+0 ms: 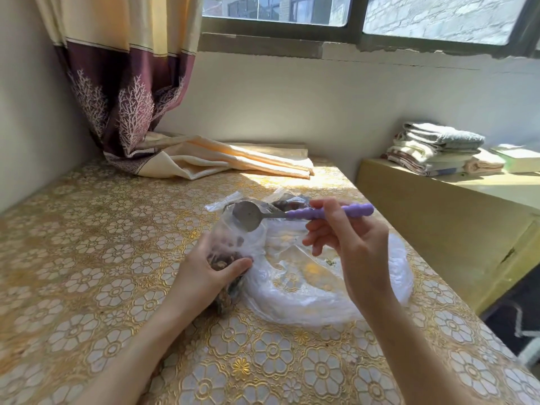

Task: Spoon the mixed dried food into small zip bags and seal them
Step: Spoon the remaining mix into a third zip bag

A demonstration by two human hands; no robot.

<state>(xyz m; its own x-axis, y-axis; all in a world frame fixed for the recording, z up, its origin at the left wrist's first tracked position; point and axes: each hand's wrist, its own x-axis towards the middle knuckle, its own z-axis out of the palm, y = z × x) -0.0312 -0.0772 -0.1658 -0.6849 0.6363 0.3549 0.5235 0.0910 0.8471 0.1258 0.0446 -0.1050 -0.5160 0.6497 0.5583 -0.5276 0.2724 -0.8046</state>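
My left hand [210, 270] grips a small clear zip bag [233, 244] partly filled with brown dried food, holding it upright on the table. My right hand [347, 244] pinches the purple handle of a metal spoon [248, 215]; its empty bowl hovers over the bag's open mouth. A large, mostly flattened clear plastic bag [321, 287] lies under my right hand with a few crumbs inside. More dark dried food in plastic [289, 204] sits just behind the spoon.
The table [87, 258] wears a gold floral cloth. A curtain end [204, 159] lies across its far side under the window. To the right, a lower yellow bench [438, 206] carries folded towels [438, 147] and a book.
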